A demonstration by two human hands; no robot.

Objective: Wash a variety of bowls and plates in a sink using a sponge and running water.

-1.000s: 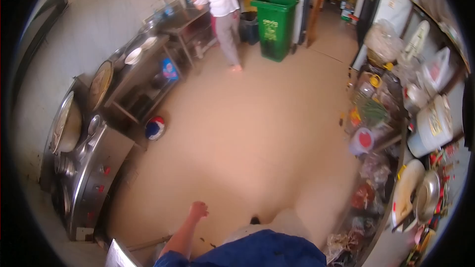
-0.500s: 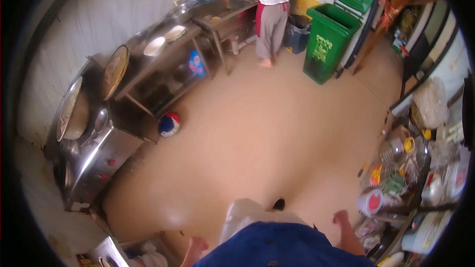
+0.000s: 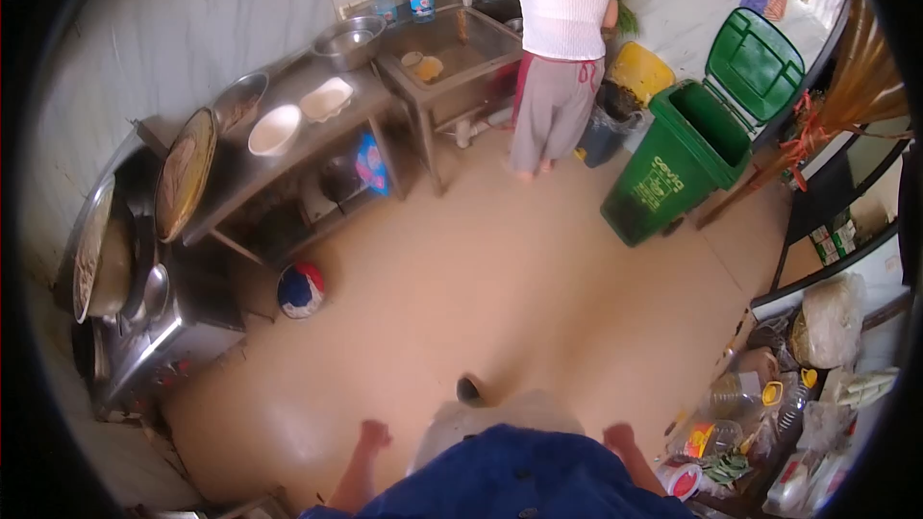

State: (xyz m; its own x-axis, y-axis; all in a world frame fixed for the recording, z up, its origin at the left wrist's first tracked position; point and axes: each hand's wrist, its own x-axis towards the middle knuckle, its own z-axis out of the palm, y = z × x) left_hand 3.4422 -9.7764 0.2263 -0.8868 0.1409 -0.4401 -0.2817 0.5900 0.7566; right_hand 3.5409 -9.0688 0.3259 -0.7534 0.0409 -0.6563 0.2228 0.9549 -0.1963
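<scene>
Head view of a kitchen. Well apart, on either side of the blue garment: left hand and right hand, probably held out for balance; nothing visible in either, but too blurred to tell whether with fingers spread or curled. Nearest the right hand, low at the right: round tub with red patch, just beside clear plastic bottles, presumably massed at the side for storage. Ahead of the left hand, on the floor: round red, white and blue object. On the steel bench: two white bowls, side by side, likely for easy reach. Beyond: green wheeled bin, lid raised, presumably for quick disposal; beside it, broom, bristles up, perhaps against bending.
</scene>
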